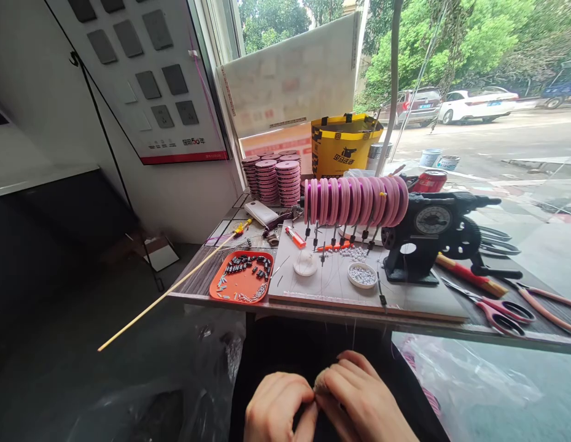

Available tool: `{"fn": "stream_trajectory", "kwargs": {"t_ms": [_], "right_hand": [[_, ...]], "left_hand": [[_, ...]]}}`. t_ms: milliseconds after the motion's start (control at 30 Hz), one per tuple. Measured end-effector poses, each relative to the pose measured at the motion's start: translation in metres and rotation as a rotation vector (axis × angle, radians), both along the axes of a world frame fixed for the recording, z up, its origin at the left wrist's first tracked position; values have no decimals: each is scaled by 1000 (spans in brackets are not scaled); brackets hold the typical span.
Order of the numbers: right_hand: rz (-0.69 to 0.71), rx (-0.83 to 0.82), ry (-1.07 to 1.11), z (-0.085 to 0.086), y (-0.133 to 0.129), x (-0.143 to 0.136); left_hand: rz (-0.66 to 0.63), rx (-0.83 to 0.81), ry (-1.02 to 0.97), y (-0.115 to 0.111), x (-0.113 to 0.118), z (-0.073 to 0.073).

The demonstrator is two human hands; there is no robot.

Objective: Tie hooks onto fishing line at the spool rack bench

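My left hand (pixel 280 407) and my right hand (pixel 354 396) meet fingertip to fingertip above my dark-clothed lap. Both are closed in a pinch, and whatever lies between the fingers is too small or hidden to make out. A thin clear line (pixel 354 336) comes down over the table edge towards my right hand. On the table, a row of pink spools (pixel 354 201) sits on the shaft of a black hand-cranked winder (pixel 433 230). Thin lines with small black pieces (pixel 334 241) hang from the spools. Below them are a white dish of pale beads (pixel 362 275) and a small white lid (pixel 304 265).
An orange tray (pixel 242 293) holds black and metal bits. A long thin stick (pixel 175 286) juts past the table's left edge. Scissors (pixel 501 313), pliers (pixel 550 305) and a brush (pixel 474 276) lie at right. Stacked spools (pixel 267 179) and a yellow bag (pixel 343 147) stand behind.
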State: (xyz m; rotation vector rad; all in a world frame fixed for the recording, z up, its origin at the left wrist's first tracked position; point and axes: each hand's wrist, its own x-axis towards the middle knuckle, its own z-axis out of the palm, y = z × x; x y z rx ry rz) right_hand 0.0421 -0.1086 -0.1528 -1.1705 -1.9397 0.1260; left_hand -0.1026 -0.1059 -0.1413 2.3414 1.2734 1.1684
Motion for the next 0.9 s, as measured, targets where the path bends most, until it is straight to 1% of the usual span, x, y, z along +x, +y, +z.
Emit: {"fn": "stream_trajectory", "kwargs": {"t_ms": [67, 167, 233, 300, 333, 367, 400, 500, 567, 633, 767, 900], "right_hand": [[32, -44, -5, 3, 2, 4], [126, -221, -12, 16, 6, 14], [190, -367, -52, 27, 9, 20], [224, -486, -62, 37, 11, 24], [225, -534, -29, 41, 12, 26], [219, -578, 30, 43, 12, 27], [211, -620, 108, 44, 12, 28], [180, -715, 347, 41, 10, 31], [168, -734, 426, 38, 9, 32], [161, -722, 442, 36, 8, 33], [160, -665, 395, 35, 7, 31], [181, -551, 358, 31, 6, 28]], "left_hand": [[-14, 61, 48, 4, 0, 5], [-81, 169, 161, 13, 2, 18], [-176, 221, 245, 18, 5, 25], [-283, 249, 275, 22, 7, 30], [-315, 231, 263, 23, 7, 31], [-322, 178, 236, 24, 7, 31], [-301, 97, 196, 23, 6, 31], [-163, -181, 71, 21, 0, 31], [-104, -295, 38, 19, -4, 32], [-103, -351, 22, 18, -7, 33], [-127, -338, -76, 14, -4, 30], [-59, -320, -218, 12, 1, 22]]}}
